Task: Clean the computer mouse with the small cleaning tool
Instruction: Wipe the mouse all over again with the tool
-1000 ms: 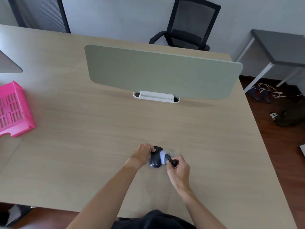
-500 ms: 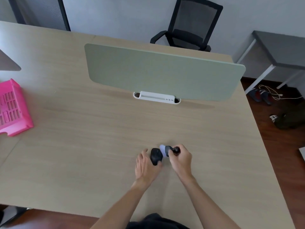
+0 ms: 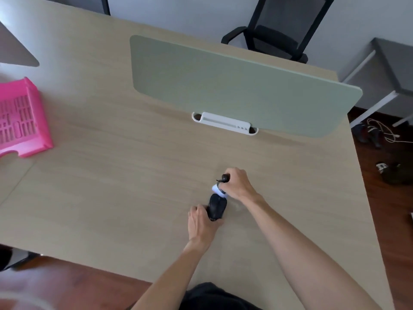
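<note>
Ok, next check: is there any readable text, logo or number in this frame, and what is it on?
None can be read.
Computer mouse: a pale mark at its near end, by the left hand, too blurred to read.
White bracket under the green divider: small dots only, no lettering.

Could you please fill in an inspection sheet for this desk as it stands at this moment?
Surface: light wooden desk, with a green divider panel clipped on by a white bracket.
Job's things: black computer mouse on the desk; small cleaning tool, its pale head at the mouse's far end.
Clutter: pink plastic tray at the left edge.
Hands: left hand grips the mouse's near side; right hand grips the tool.
Cables: a white cable on the floor at right; none on the desk.
Surroundings: black office chair, grey side table, shoes on the floor.
</note>
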Action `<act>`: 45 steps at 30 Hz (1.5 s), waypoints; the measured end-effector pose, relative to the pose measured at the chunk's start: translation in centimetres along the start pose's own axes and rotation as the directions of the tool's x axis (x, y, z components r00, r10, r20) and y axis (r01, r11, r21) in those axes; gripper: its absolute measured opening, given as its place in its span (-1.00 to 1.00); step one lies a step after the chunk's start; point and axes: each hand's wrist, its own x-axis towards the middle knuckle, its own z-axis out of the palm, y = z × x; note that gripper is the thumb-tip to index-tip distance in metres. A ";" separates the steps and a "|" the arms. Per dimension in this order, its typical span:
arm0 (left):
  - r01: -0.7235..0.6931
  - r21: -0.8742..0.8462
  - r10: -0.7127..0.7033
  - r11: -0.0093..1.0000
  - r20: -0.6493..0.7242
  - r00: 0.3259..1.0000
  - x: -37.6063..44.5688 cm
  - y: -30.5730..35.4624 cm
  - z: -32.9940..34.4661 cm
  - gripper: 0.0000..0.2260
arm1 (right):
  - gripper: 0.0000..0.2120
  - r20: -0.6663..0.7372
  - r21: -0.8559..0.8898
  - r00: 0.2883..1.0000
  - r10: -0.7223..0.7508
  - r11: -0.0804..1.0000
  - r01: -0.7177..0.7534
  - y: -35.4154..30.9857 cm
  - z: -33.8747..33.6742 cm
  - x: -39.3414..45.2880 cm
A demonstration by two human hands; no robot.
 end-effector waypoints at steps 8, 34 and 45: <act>0.003 -0.055 -0.003 0.999 0.008 1.000 -0.2 0.5 -0.7 -0.40 | -0.87 -0.096 0.151 0.992 0.081 0.986 -0.065 3.0 1.0 -1.9; -0.081 0.195 0.059 0.977 0.117 0.991 -0.5 0.6 -1.8 -0.30 | -0.78 -0.309 0.281 0.937 0.161 0.957 -0.072 7.0 3.1 -7.2; -0.311 0.425 0.242 0.850 0.211 0.947 -1.1 0.9 -2.2 -0.37 | -0.77 -0.264 0.399 0.940 0.217 0.912 -0.098 8.2 5.6 -8.9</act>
